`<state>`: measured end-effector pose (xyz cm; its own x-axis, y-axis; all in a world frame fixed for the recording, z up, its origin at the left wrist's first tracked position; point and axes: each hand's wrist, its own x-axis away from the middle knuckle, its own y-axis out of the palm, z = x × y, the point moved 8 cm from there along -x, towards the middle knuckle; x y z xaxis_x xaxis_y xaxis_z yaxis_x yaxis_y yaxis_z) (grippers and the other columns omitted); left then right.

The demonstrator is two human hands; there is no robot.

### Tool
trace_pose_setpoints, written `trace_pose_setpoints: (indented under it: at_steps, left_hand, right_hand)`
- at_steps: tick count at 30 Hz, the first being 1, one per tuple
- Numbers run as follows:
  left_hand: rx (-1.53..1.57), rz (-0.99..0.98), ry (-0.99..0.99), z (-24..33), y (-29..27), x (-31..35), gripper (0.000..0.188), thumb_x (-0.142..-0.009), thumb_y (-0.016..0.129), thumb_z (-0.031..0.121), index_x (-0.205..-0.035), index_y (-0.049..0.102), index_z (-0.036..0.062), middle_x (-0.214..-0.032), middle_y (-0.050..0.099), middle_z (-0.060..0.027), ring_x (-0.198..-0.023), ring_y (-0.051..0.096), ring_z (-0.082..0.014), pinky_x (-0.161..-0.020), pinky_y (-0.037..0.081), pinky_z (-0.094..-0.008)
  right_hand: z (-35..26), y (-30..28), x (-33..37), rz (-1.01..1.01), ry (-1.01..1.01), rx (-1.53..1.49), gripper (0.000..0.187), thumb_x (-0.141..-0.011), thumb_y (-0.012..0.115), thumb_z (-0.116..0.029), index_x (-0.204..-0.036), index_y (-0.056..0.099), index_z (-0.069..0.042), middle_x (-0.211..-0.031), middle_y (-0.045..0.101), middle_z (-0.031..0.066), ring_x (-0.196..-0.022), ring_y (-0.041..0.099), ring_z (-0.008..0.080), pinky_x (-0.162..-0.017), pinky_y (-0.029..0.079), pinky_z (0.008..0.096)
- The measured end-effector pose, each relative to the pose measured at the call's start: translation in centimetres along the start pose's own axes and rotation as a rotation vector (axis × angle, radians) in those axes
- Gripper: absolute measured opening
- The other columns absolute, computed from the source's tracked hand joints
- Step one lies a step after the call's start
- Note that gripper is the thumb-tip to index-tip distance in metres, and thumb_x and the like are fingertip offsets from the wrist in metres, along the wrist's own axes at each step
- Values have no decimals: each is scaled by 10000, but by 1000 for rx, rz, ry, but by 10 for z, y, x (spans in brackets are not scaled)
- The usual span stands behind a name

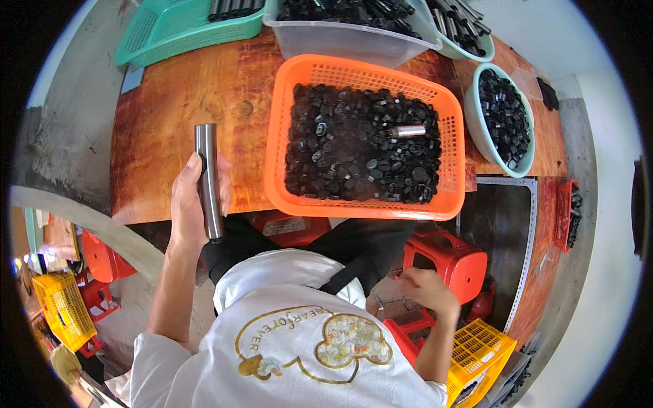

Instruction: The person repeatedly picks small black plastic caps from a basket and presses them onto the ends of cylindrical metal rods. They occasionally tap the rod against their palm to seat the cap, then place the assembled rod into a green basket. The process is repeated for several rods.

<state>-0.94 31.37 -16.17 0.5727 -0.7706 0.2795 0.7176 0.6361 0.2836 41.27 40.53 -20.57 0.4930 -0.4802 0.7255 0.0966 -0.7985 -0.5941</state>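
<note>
My left hand [183, 197] is closed round a shiny metal tube [209, 180], held upright over the table's front edge with its far end pointing away from me. A dark piece shows at the tube's near end. My right hand [430, 292] is low on the right, beside my thigh and in front of a red stool; its fingers are smeared by motion. Just right of the tube stands an orange plastic basket [279, 143] full of small black plastic plugs [354, 149]. A short metal piece [409, 131] lies on top of the plugs.
Along the back of the wooden table [163, 129] stand a green basket [156, 34], a clear bin [340, 44] of black parts and a bowl of tubes [486, 51]. A pale bowl [476, 129] of black parts is at right. Below are red stools [462, 272] and yellow crates [479, 353].
</note>
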Motion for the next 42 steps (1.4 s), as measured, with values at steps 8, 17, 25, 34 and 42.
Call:
trace_pose_setpoints:
  at_steps: [8, 17, 25, 34, 42]
  left_hand:
    - [-185, -50, 48, 14, 53, -9, 513, -1001, 355, 488, -1018, 566, 21, -587, 461, -8, -436, 420, -92, -395, 347, -230]
    - [-76, 5, -39, -3, 56, -22, 535, -983, 390, 494, -1008, 589, -3, -632, 520, -23, -470, 467, -96, -440, 384, -240]
    - [-94, 37, -50, -8, 56, -16, 528, -973, 434, 495, -1014, 604, -2, -664, 526, -23, -511, 481, -94, -467, 394, -235]
    - [-243, 23, -26, -5, 63, -11, 468, -960, 453, 479, -989, 591, 33, -657, 537, -3, -486, 490, -80, -435, 394, -217]
    - [-109, -1, 96, -12, 61, -10, 557, -952, 445, 539, -1041, 553, -1, -689, 516, -29, -542, 493, -94, -480, 408, -231]
  right_hand:
    - [-121, -180, -40, 579, -573, -173, 54, -890, 587, -26, -926, 618, 0, -756, 611, 101, -673, 630, 225, -604, 488, 315]
    - [-181, -184, -155, 622, -595, 530, 157, -856, 590, -40, -1005, 641, -53, -988, 638, 94, -902, 632, 334, -725, 527, 438]
    - [-214, -181, -148, 621, -835, 221, 140, -871, 604, -88, -1001, 657, -83, -961, 648, 77, -867, 644, 325, -729, 525, 423]
    - [-178, -249, -113, 867, -702, -3, 162, -873, 643, -202, -852, 644, -42, -776, 646, 157, -745, 640, 354, -655, 510, 424]
    - [6, -374, -63, 1229, -210, -187, 179, -897, 608, -181, -925, 689, -24, -753, 667, 104, -717, 651, 201, -667, 504, 351]
